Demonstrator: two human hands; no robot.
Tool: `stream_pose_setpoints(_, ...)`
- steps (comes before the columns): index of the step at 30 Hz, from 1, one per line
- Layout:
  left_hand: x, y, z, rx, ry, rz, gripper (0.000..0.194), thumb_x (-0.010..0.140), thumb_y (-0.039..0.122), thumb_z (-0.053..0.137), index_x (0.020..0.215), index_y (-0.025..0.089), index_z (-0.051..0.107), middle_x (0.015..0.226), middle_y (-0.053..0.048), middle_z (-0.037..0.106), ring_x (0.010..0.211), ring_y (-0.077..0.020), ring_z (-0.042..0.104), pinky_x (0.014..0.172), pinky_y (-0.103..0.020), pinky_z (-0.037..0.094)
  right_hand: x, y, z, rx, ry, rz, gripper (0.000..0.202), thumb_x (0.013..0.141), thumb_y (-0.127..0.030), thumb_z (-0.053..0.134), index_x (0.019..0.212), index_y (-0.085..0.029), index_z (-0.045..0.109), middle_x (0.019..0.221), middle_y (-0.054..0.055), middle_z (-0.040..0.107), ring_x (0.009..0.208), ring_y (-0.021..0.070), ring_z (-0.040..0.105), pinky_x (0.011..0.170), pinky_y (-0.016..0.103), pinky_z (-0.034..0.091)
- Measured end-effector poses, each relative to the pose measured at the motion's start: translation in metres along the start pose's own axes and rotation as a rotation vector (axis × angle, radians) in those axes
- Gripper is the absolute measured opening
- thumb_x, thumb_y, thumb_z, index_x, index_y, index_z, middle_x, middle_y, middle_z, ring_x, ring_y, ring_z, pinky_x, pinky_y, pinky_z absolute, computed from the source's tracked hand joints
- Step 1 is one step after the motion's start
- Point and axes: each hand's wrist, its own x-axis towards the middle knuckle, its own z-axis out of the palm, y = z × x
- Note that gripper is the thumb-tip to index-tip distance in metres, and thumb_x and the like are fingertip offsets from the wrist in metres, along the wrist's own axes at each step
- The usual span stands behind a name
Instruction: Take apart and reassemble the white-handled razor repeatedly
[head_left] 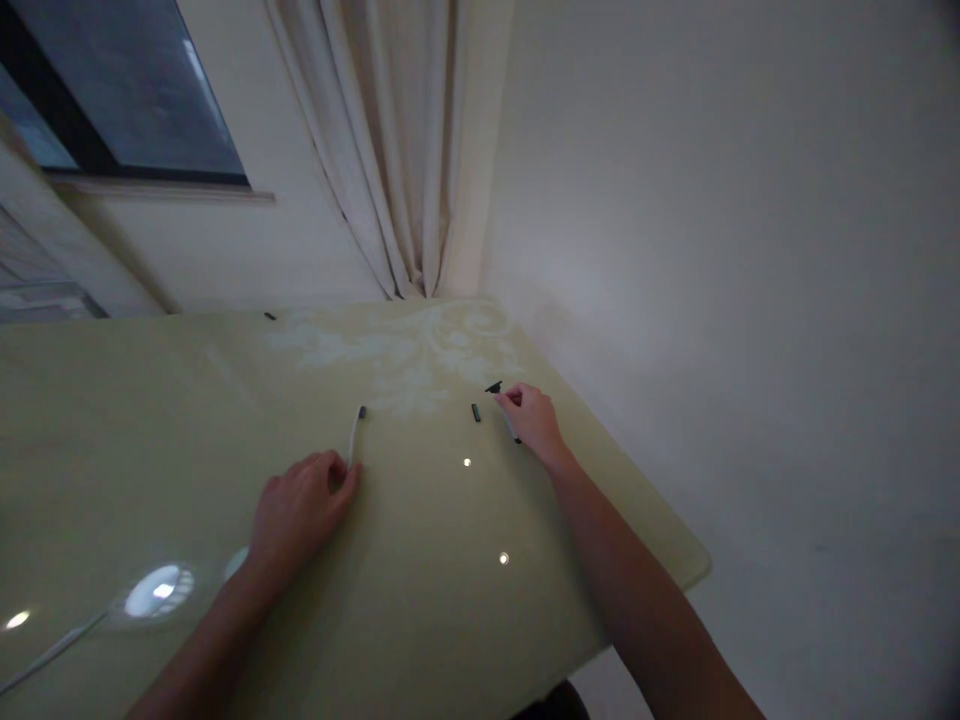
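My left hand [304, 500] rests low over the table, thumb and fingers closed on a thin white cord [352, 440]. From the fingers the cord runs away from me to a small dark end piece [362, 411]. Farther right, my right hand [531, 415] pinches a small black piece [493, 387] just above the tabletop; its exact kind is too small to tell. Below those fingers a thin pale strip [511, 425] with a dark tip shows, partly hidden by the hand. Left of the right hand lies a short black bar [475, 412], untouched.
The glossy pale-green table [420, 600] has a white floral pattern and lamp reflections. Another small black piece [270, 316] lies near the far edge. A white cable [52, 652] crosses the lower left. Walls, a curtain [397, 150] and a window [142, 80] stand behind.
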Motion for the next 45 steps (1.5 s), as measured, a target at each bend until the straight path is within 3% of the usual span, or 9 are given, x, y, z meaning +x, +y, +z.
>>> stream_pose_setpoints(10, 0.004, 0.023, 0.006, -0.296, 0.029, 0.077, 0.037, 0.095, 0.052, 0.049, 0.070, 0.024, 0.053, 0.064, -0.001, 0.060, 0.061, -0.0196, 0.055, 0.062, -0.029, 0.034, -0.003, -0.011, 0.010, -0.118, 0.036, -0.072, 0.018, 0.093, -0.029, 0.068, 0.080, -0.017, 0.069, 0.079, 0.007, 0.069, 0.072, 0.0186, 0.056, 0.067, 0.029, 0.034)
stream_pose_setpoints(14, 0.007, 0.059, 0.009, -0.498, 0.020, 0.173, 0.040, 0.098, 0.053, 0.047, 0.071, 0.024, 0.049, 0.060, 0.003, 0.050, 0.058, -0.0164, 0.046, 0.058, -0.028, 0.033, -0.013, -0.028, 0.010, 0.169, 0.078, -0.180, 0.042, 0.104, -0.046, 0.051, 0.078, -0.017, 0.067, 0.071, 0.004, 0.061, 0.068, 0.0168, 0.053, 0.068, 0.029, 0.035)
stream_pose_setpoints(18, 0.020, 0.103, 0.015, -0.660, -0.005, 0.275, 0.039, 0.101, 0.052, 0.046, 0.076, 0.022, 0.052, 0.064, 0.004, 0.049, 0.060, -0.0153, 0.047, 0.058, -0.027, 0.035, -0.025, -0.048, 0.018, 0.553, -0.225, -0.350, 0.054, 0.102, -0.061, 0.047, 0.080, -0.017, 0.069, 0.070, 0.001, 0.060, 0.068, 0.0145, 0.054, 0.066, 0.027, 0.039)
stream_pose_setpoints(23, 0.060, 0.129, 0.030, -0.586, -0.048, 0.367, 0.045, 0.104, 0.049, 0.036, 0.084, 0.020, 0.065, 0.080, -0.003, 0.067, 0.078, -0.0187, 0.063, 0.072, -0.029, 0.048, -0.021, -0.053, 0.017, 0.863, -0.195, -0.224, 0.042, 0.092, -0.059, 0.062, 0.079, -0.019, 0.065, 0.064, -0.003, 0.055, 0.059, 0.0119, 0.049, 0.057, 0.024, 0.038)
stream_pose_setpoints(27, 0.092, 0.123, 0.051, -0.446, -0.052, 0.315, 0.032, 0.089, 0.044, 0.065, 0.101, 0.017, 0.075, 0.099, -0.010, 0.073, 0.086, -0.0240, 0.066, 0.083, -0.037, 0.051, -0.011, -0.045, 0.010, 1.003, 0.019, -0.055, 0.043, 0.090, -0.059, 0.062, 0.071, -0.021, 0.056, 0.062, -0.004, 0.054, 0.051, 0.0098, 0.047, 0.050, 0.023, 0.036)
stream_pose_setpoints(30, 0.105, 0.118, 0.066, -0.347, -0.055, 0.287, 0.047, 0.070, 0.036, 0.085, 0.113, 0.018, 0.077, 0.112, -0.014, 0.072, 0.100, -0.0320, 0.067, 0.091, -0.044, 0.050, -0.006, -0.042, 0.010, 1.069, 0.070, 0.055, 0.044, 0.088, -0.061, 0.063, 0.072, -0.022, 0.055, 0.058, -0.005, 0.052, 0.045, 0.0086, 0.042, 0.043, 0.023, 0.030)
stream_pose_setpoints(35, 0.103, 0.117, 0.077, -0.302, -0.047, 0.320, 0.028, 0.082, 0.037, 0.076, 0.107, 0.023, 0.079, 0.114, -0.011, 0.071, 0.107, -0.0320, 0.066, 0.092, -0.045, 0.050, -0.006, -0.042, 0.012, 1.113, 0.072, 0.095, 0.044, 0.085, -0.062, 0.066, 0.074, -0.021, 0.057, 0.058, -0.005, 0.052, 0.043, 0.0078, 0.041, 0.041, 0.023, 0.029)
stream_pose_setpoints(40, 0.074, 0.101, 0.057, -0.370, 0.049, 0.351, 0.034, 0.089, 0.046, 0.071, 0.109, 0.019, 0.073, 0.105, -0.008, 0.068, 0.084, -0.0210, 0.064, 0.082, -0.036, 0.053, -0.019, -0.053, 0.017, 1.084, -0.075, 0.037, 0.042, 0.088, -0.061, 0.064, 0.081, -0.020, 0.059, 0.063, -0.005, 0.053, 0.049, 0.0089, 0.045, 0.046, 0.022, 0.034)
stream_pose_setpoints(45, 0.013, 0.060, 0.017, -0.384, 0.383, 0.411, 0.036, 0.089, 0.048, 0.074, 0.113, 0.022, 0.068, 0.101, -0.004, 0.065, 0.078, -0.0178, 0.059, 0.075, -0.033, 0.052, -0.052, -0.075, 0.031, 0.983, -0.407, -0.033, 0.035, 0.086, -0.053, 0.072, 0.082, -0.020, 0.060, 0.060, -0.009, 0.040, 0.052, 0.0084, 0.034, 0.050, 0.024, 0.026)
